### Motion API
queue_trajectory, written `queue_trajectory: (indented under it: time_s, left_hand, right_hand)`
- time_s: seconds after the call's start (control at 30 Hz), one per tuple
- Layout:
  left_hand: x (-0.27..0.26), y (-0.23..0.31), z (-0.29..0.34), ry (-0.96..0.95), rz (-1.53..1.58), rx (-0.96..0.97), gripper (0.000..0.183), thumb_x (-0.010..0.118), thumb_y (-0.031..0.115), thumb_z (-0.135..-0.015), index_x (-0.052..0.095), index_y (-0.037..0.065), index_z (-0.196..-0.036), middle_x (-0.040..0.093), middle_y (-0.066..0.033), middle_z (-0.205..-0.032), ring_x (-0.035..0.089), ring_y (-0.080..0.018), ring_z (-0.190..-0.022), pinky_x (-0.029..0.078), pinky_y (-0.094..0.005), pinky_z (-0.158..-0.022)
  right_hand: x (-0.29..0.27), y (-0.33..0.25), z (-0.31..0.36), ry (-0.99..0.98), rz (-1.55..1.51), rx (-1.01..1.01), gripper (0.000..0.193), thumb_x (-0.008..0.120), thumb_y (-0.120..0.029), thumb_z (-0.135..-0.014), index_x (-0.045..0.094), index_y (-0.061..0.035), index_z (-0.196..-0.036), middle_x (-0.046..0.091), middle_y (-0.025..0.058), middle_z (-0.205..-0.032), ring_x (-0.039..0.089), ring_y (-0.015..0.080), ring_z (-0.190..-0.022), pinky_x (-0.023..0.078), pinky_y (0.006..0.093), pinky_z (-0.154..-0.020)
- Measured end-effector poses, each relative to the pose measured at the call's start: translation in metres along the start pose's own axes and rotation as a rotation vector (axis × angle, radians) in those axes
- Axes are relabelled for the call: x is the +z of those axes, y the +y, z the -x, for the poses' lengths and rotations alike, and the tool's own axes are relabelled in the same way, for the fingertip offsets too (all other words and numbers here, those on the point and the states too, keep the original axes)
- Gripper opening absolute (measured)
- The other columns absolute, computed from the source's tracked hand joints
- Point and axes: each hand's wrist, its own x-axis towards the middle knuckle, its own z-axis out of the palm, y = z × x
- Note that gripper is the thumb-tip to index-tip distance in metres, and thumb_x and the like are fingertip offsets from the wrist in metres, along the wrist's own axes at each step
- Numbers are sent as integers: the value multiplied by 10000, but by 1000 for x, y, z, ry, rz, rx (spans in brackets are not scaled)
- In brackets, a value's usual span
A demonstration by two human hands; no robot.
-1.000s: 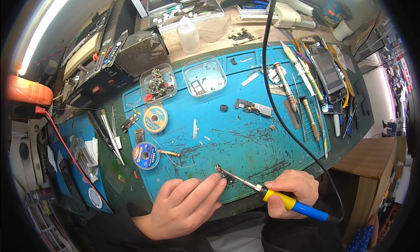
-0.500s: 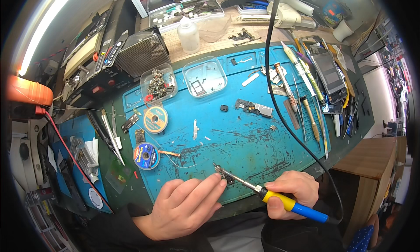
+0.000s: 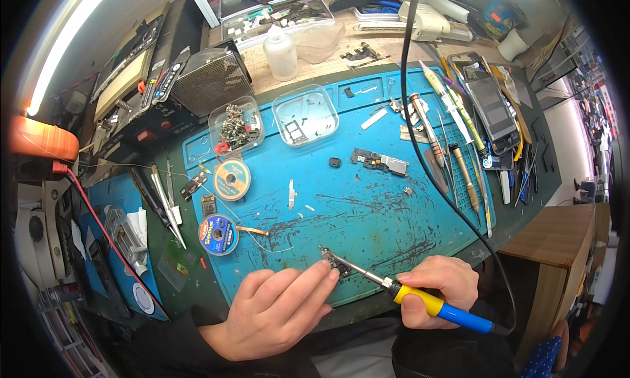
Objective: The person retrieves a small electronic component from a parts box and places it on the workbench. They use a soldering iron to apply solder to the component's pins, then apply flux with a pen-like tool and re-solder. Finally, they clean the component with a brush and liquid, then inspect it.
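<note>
My right hand (image 3: pixel 438 291) is closed round the yellow and blue handle of a soldering iron (image 3: pixel 420 299). The iron slants up to the left, and its tip reaches a small dark circuit board (image 3: pixel 337 262) near the front edge of the blue work mat (image 3: pixel 367 227). From the left, my left hand (image 3: pixel 279 309) steadies this board with its fingertips, the fingers close together. Part of the board is hidden beneath those fingers. A thin black cable (image 3: pixel 453 210) runs from the iron's rear end up past the right side of the mat.
Solder spools, one orange (image 3: pixel 232 180) and one blue (image 3: pixel 218 235), lie left of the hands. Clear plastic boxes (image 3: pixel 306 115) with small parts stand behind them. A phone speaker module (image 3: pixel 379 161) rests mid-mat. Screwdrivers and tweezers (image 3: pixel 464 178) line the right side; a white bottle (image 3: pixel 281 54) stands behind.
</note>
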Motion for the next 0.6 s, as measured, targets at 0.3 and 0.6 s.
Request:
queue_trajectory:
  time_s: [0.3,0.6]
  left_hand:
    - [0,0,0,-6,0,-4,538,819,247,-835,745,53,-1332,661,-36,-1423,576,-165,-1124,449,-334,-887]
    - [-1,2,0,2,-14,-2,536,822,247,-832,749,52,-1325,668,-39,-1417,583,-166,-1119,452,-335,-880]
  right_hand:
    - [-2,1,0,-7,-18,-11,232,861,-167,-826,775,-22,-985,755,73,-727,724,196,-576,572,277,-544]
    - [-1,0,0,9,-9,-17,232,867,-181,-829,781,-18,-970,744,74,-711,714,201,-558,562,279,-530]
